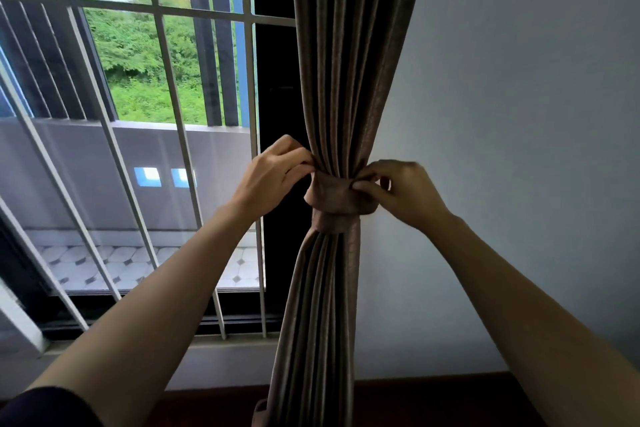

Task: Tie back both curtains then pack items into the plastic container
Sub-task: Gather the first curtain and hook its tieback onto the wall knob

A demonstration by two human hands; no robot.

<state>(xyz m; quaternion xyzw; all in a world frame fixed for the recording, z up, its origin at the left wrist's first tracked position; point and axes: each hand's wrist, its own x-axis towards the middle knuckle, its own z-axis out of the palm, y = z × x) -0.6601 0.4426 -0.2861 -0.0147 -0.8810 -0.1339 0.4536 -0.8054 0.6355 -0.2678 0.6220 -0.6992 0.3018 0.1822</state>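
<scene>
Curtain (349, 80), brown, pleated, one panel: hangs at the right edge of the window, against the pale wall (519, 114), gathered into a narrow waist at mid-height and flaring above and below. Tie-back (337, 199), matching brown fabric: wrapped around the gathered waist, a second turn showing just beneath. Left hand (273, 173): fingers curled, pinching the tie-back's upper left edge. Right hand (405, 194): fingers curled, pinching the upper right edge; the curtain lies between the two hands. White window bars (166, 55): left of the curtain, greenery and buildings beyond. Dark sleeve (52, 407): on the left arm, bottom corner.
</scene>
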